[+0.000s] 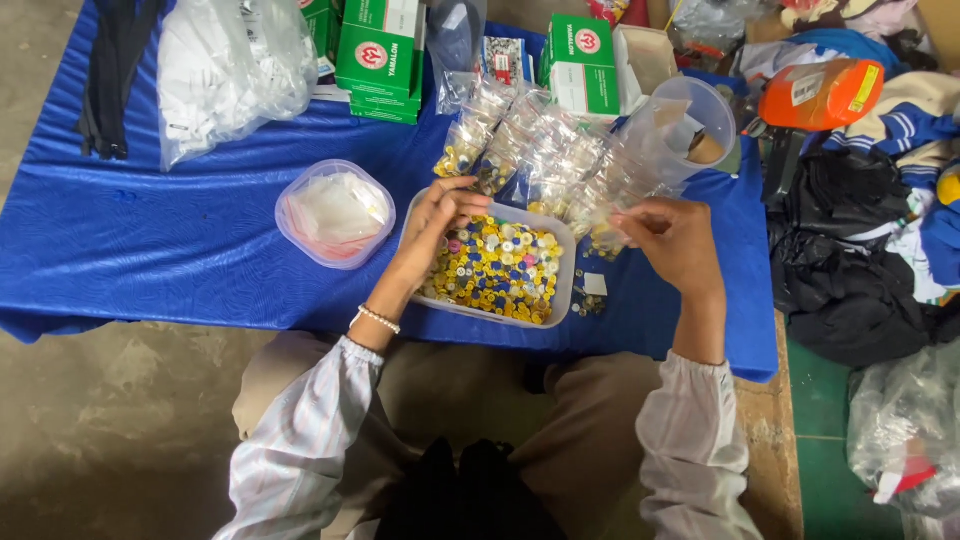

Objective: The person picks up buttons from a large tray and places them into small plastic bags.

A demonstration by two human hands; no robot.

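A clear rectangular tub [566,250] full of mixed buttons, mostly yellow and white, sits on the blue cloth [150,240] in front of me. My left hand [437,215] reaches into the tub's far left corner, fingers curled down among the buttons. Just right of the tub, my right hand [677,240] is raised and pinches a small clear plastic bag [612,218]. Behind the tub lies a heap of small clear bags of buttons [540,150].
A round lidded tub [335,213] stands left of the button tub. Green boxes [380,55], a white plastic bag [230,65], black zippers [112,70] and a clear cup [690,125] line the back. Piled clothes [860,230] and an orange bottle [820,93] lie right.
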